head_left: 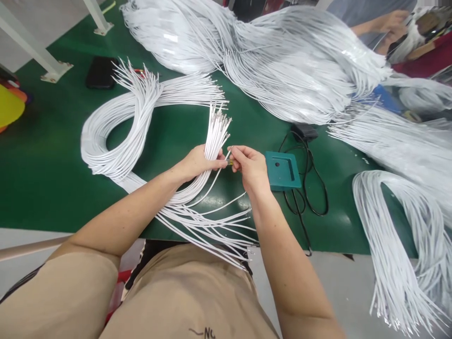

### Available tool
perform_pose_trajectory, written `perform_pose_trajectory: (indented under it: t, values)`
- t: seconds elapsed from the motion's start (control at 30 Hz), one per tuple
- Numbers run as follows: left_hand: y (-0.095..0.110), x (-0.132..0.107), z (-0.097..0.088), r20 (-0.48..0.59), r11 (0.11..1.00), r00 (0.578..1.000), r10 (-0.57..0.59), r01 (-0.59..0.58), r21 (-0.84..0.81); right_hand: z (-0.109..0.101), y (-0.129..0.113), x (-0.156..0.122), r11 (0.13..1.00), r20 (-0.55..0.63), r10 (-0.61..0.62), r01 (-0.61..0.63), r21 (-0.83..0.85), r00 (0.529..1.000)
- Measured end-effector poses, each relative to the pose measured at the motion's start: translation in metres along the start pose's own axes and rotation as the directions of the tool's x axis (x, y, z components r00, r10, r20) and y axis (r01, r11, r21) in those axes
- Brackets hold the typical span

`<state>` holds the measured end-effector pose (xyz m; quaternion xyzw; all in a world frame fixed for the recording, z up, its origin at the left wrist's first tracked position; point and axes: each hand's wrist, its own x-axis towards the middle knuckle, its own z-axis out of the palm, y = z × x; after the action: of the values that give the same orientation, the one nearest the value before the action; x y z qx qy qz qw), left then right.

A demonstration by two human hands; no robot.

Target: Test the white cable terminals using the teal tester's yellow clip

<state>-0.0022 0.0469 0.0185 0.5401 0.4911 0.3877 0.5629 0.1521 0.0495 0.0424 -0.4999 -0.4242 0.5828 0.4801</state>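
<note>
My left hand [203, 162] is wrapped round a bundle of white cables [215, 134], their metal-tipped ends standing up above the fist. Close beside it, my right hand [249, 165] pinches the end of a single white cable [228, 154] that is parted from the bundle. A small yellowish piece [230, 162] shows between the two hands, too small to name. Below them, loose cable ends [219, 226] fan out to the right over the table's front edge. Just right of my right hand lies a teal square device [282, 170] with a recessed face.
A coiled cable bundle [109, 127] lies at left, near a black case [100, 72]. Large cable heaps [293, 61] cover the back. Another bundle [381, 212] hangs over the front edge at right. A black cord [318, 174] runs by the device. A co-worker's hands [390, 28] show at back right.
</note>
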Motion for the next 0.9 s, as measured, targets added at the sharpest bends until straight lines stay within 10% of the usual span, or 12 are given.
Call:
perform_pose_trajectory:
  t: [0.2,0.47,0.9]
  values:
    - [-0.002,-0.001,0.003,-0.003,0.99,1.0,0.01,-0.01,-0.139,0.0,0.0,-0.004,0.919,0.187,0.263,-0.305,0.248,0.946]
    - [-0.002,-0.001,0.007,0.091,0.978,0.994,0.057,-0.037,-0.207,-0.004,-0.005,0.007,0.968,0.165,0.234,-0.245,0.049,0.958]
    - [-0.006,0.0,0.002,0.023,0.994,0.997,0.077,-0.075,-0.078,-0.013,0.002,-0.006,0.941,0.166,0.241,-0.272,0.201,0.956]
